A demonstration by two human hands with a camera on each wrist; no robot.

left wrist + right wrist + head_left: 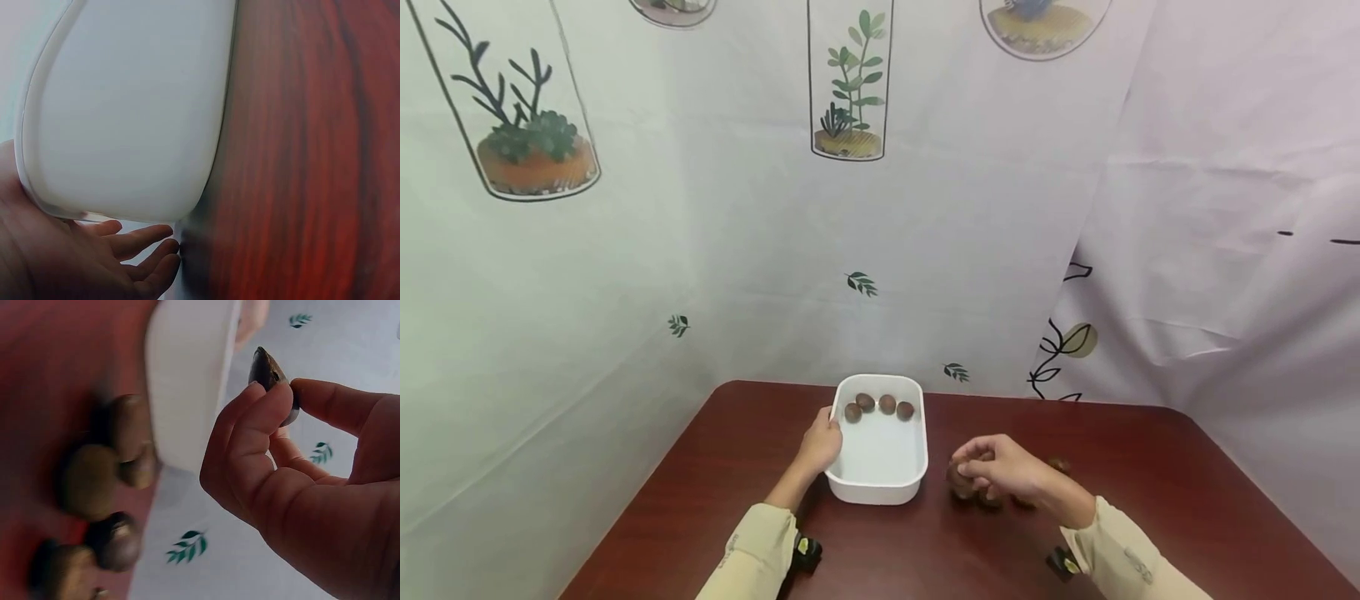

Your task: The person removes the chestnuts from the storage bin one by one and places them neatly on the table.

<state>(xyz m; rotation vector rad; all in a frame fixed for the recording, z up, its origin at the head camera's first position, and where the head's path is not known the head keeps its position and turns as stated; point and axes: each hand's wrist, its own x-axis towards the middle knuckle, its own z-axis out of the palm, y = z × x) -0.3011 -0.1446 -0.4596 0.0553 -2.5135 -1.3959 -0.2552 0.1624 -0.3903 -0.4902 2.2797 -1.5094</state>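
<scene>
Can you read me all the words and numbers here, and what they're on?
None can be read.
Left sleeve: tiny print, too blurred.
Right sleeve: a mark, too blurred.
Left black gadget, right black gadget: yellow marks, too small to tell if they're writing.
Box, nuts: no writing shows.
Wall cloth: drawings, no writing that shows.

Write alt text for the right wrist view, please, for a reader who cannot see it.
A person's right grip pinches a dark nut between thumb and fingers. Beyond it are a white tub and a leaf-print cloth; more nuts lie, blurred, on a red-brown table.
</scene>
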